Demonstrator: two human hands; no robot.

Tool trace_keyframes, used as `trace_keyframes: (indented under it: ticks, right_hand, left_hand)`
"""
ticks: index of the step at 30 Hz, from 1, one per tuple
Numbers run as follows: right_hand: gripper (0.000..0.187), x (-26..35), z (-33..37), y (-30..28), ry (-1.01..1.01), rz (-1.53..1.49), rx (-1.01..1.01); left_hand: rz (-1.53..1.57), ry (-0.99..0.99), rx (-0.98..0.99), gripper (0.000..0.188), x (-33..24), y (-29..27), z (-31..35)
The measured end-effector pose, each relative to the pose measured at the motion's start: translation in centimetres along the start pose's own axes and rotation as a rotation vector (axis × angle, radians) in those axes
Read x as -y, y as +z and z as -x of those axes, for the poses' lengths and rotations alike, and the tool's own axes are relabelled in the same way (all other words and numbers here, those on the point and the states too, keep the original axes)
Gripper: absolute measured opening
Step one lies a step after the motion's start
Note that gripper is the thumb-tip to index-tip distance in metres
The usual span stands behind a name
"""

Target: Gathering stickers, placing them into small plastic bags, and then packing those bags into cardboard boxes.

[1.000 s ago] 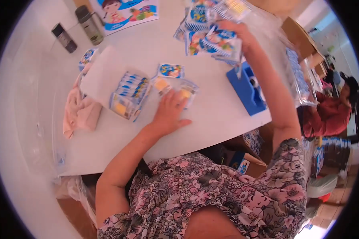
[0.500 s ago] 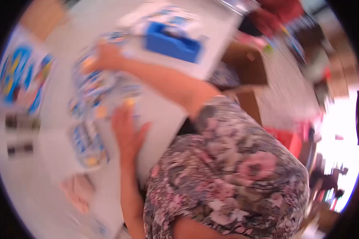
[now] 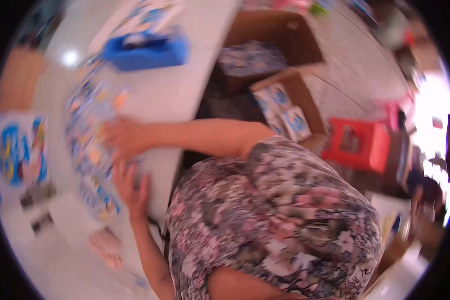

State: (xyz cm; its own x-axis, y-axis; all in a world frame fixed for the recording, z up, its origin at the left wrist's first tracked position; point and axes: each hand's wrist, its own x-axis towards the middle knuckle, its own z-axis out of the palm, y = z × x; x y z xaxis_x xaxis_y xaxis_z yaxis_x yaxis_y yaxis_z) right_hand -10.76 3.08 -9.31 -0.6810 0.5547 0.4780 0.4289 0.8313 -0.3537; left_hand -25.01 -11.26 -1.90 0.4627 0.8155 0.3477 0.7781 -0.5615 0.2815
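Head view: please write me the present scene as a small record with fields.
Right hand: on the packets; grip too blurred to tell
Left hand: thumb spread, beside the right hand
Packets: piled on the white table
Blue holder: on the table
Pink cloth: on the table
Open cardboard box: similar packets inside
Smaller box: blue-and-white packs

Two hands [image 3: 127,137] [image 3: 130,189], two bottles [image 3: 38,195] [image 3: 42,224], one tape dispenser [image 3: 152,56]

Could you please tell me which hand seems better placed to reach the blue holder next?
Probably the right hand: it is at the heap of packets, nearer the blue holder. The left hand is farther off, and the right forearm lies between it and the holder.
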Motion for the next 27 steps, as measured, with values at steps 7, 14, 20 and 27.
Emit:
trace_keyframes:
  ticks: [7,14,20,27]
  right_hand:
    - [0.054,-2.2,4.3,-8.8,-0.097,-0.318,0.025]
    - [0.051,2.1,-0.1,-11.7,-0.138,-0.125,0.177]
    - [0.048,3.2,-8.5,-8.4,-0.697,0.181,0.092]
    - [0.027,5.3,-7.7,-10.8,-0.496,0.158,0.459]
  left_hand:
    - [0.004,-0.355,-0.095,0.038,-2.8,-1.7,5.3]
    - [-0.329,-0.532,-0.603,0.035,-2.7,-4.6,4.1]
    - [-0.309,-0.471,-0.587,0.038,-2.4,-6.2,3.4]
    - [-0.096,-0.455,-0.595,0.046,-3.2,-5.0,0.0]
